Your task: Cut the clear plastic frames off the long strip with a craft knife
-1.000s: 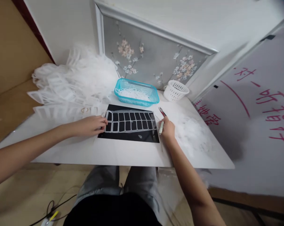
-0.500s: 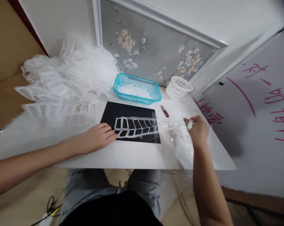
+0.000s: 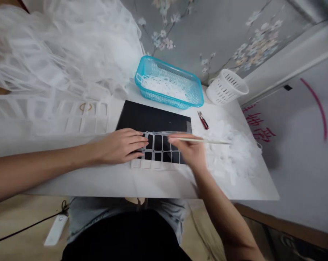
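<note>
A black mat (image 3: 153,117) lies on the white table (image 3: 104,179). Across its near edge rests a translucent white grid sheet (image 3: 160,150) with rectangular cut-outs. My left hand (image 3: 120,145) lies flat on the sheet's left end, fingers stretched out and pressing it down. My right hand (image 3: 189,150) is over the sheet's right end, blurred by motion, fingers closed round a thin pale pen-like tool (image 3: 204,140) that points to the right.
A turquoise basket (image 3: 192,92) with white pieces and a small white basket (image 3: 226,87) stand at the back. A red-handled cutter (image 3: 203,121) lies beside a heap of white scraps (image 3: 234,152). A large pile of white grid sheets (image 3: 52,72) fills the left.
My right hand came back from the scrap heap on the right to the sheet. The sheet now lies flatter and nearer the mat's front edge. The camera tilted down.
</note>
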Tool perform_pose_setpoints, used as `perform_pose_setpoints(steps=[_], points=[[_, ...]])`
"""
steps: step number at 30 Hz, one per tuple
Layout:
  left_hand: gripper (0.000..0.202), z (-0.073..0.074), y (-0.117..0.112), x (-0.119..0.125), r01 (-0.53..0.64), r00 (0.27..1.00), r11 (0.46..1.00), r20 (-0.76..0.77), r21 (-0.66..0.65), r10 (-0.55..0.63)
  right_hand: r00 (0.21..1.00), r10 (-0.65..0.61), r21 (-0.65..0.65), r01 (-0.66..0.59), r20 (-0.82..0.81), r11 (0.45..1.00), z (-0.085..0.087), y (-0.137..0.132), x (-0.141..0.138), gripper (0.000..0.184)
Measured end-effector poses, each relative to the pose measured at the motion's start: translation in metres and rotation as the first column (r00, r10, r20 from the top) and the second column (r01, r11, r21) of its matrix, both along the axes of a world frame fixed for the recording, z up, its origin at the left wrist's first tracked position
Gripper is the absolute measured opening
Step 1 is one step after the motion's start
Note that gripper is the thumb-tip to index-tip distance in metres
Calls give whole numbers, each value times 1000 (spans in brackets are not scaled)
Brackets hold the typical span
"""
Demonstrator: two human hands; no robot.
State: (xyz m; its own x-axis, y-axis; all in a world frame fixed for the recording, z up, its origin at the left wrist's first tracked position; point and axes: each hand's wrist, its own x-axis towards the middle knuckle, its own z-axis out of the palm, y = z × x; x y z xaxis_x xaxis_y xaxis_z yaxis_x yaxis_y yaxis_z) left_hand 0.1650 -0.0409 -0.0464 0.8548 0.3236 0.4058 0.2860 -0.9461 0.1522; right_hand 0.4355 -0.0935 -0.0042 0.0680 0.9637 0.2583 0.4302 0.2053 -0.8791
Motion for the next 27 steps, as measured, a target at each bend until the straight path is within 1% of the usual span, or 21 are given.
perform_pose_setpoints(steps=[1, 3, 4, 6, 10, 12, 19, 23, 27], points=[[35, -4, 3, -1, -17, 999, 999, -33, -29, 16, 998, 52, -64, -54, -37, 996, -13, -1, -14, 8], [36, -7, 4, -3, -38, 996, 997, -89, -73, 31, 994, 83, -121, -90, -65, 989, -34, -5, -31, 10], [36, -7, 3, -4, -43, 994, 995, -107, -87, 34, 994, 90, -123, -96, -59, 988, -41, -6, -35, 10], [34, -6, 1, -5, -48, 993, 993, -117, -104, 36, 993, 113, -101, -115, -29, 988, -46, -7, -36, 9], [30, -5, 1, -6, -46, 995, 989, -98, -143, 32, 985, 174, -79, -173, 13, 982, -45, -4, -32, 7], [29, -6, 2, -6, -41, 995, 987, -95, -156, 26, 982, 186, -75, -183, 25, 980, -46, -3, -32, 6], [30, -5, 3, -6, -48, 995, 982, -98, -184, 30, 983, 181, -85, -179, 21, 980, -47, -6, -35, 5], [30, -5, 2, -6, -38, 995, 985, -95, -167, 23, 986, 168, -95, -165, 24, 982, -44, -6, -37, 5], [29, -5, 2, -6, -47, 991, 984, -129, -172, 25, 983, 176, -69, -173, 42, 982, -44, -6, -37, 4]])
